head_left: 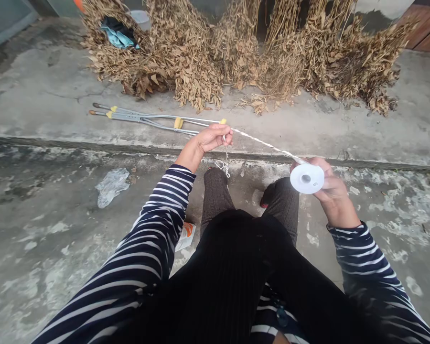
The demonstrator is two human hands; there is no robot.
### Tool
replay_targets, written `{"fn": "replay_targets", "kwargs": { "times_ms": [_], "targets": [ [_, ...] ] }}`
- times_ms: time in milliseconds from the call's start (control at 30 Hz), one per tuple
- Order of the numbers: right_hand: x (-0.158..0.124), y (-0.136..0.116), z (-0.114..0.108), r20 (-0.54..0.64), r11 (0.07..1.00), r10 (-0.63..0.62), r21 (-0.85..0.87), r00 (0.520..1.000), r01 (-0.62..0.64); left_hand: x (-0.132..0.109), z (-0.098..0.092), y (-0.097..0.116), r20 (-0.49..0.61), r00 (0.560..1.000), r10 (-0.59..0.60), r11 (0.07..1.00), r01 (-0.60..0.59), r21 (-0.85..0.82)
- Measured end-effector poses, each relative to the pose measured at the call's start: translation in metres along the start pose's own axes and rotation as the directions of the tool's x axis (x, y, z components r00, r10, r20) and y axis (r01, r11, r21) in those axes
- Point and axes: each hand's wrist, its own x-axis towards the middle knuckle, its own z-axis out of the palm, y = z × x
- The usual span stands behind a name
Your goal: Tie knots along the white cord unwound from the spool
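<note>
My left hand (212, 139) is raised in front of me, fingers pinched on a white cord (263, 143). The cord runs taut to the right, down to a white spool (306, 178). My right hand (327, 188) is wrapped round that spool and looks slightly blurred. A loose end of the cord (222, 166) dangles in small loops below my left hand, above my left knee. Both arms wear dark sleeves with white stripes. I sit with my knees in dark trousers stretched out on the concrete.
A pair of metal crutches (146, 118) lies on the raised concrete strip ahead. Piles of dry brown leafy plants (236, 52) stand behind them. A crumpled clear plastic bag (111, 185) lies on the ground at left. An orange-and-white packet (186, 235) sits by my left elbow.
</note>
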Motion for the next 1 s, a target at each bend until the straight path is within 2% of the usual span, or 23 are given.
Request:
{"fn": "replay_targets", "kwargs": {
  "times_ms": [100,167,233,300,367,433,533,633,700,800,900,1000],
  "targets": [
    [-0.004,0.009,0.000,0.055,0.997,0.070,-0.021,0.996,-0.069,0.012,0.002,0.002,-0.067,0.993,0.097,0.992,-0.101,-0.073],
    [-0.005,0.012,0.001,0.061,0.994,0.101,-0.039,0.993,-0.098,0.022,0.010,-0.013,-0.090,0.993,0.077,0.997,-0.080,-0.025],
    [-0.007,0.013,0.001,0.039,0.994,0.097,-0.057,0.995,-0.095,0.030,0.025,-0.036,-0.076,0.996,-0.046,0.986,0.057,0.154],
    [-0.008,0.010,0.001,-0.005,0.995,0.076,-0.062,0.997,-0.076,0.032,0.046,-0.060,-0.091,0.986,-0.142,0.910,0.166,0.379],
    [-0.009,0.007,0.001,-0.052,0.996,0.060,-0.058,0.997,-0.063,0.026,0.074,-0.076,-0.096,0.991,-0.094,0.863,0.129,0.488],
    [-0.010,0.004,0.001,-0.078,0.997,0.053,-0.054,0.996,-0.058,0.013,0.105,-0.081,-0.010,1.000,-0.016,0.910,0.019,0.413],
    [-0.010,0.002,0.004,-0.057,0.996,0.049,-0.068,0.997,-0.053,-0.010,0.147,-0.069,0.169,0.985,0.048,0.987,-0.072,0.140],
    [-0.010,0.004,0.006,-0.028,0.992,0.062,-0.111,0.998,-0.065,-0.026,0.174,-0.056,0.155,0.983,0.099,0.993,-0.108,0.054],
    [-0.010,0.006,0.005,-0.033,0.990,0.080,-0.110,0.996,-0.084,-0.032,0.180,-0.051,0.090,0.990,0.110,0.985,-0.121,0.123],
    [-0.013,0.011,0.002,-0.030,0.989,0.123,-0.075,0.992,-0.125,-0.039,0.175,-0.046,0.034,0.981,0.193,0.909,-0.192,0.370],
    [-0.016,0.015,0.001,-0.014,0.989,0.131,-0.070,0.991,-0.132,-0.046,0.163,-0.037,0.084,0.950,0.299,0.742,-0.287,0.606],
    [-0.018,0.018,0.005,-0.019,0.989,0.136,-0.061,0.990,-0.137,-0.049,0.155,-0.025,0.158,0.941,0.300,0.650,-0.323,0.687]
  ]
}}
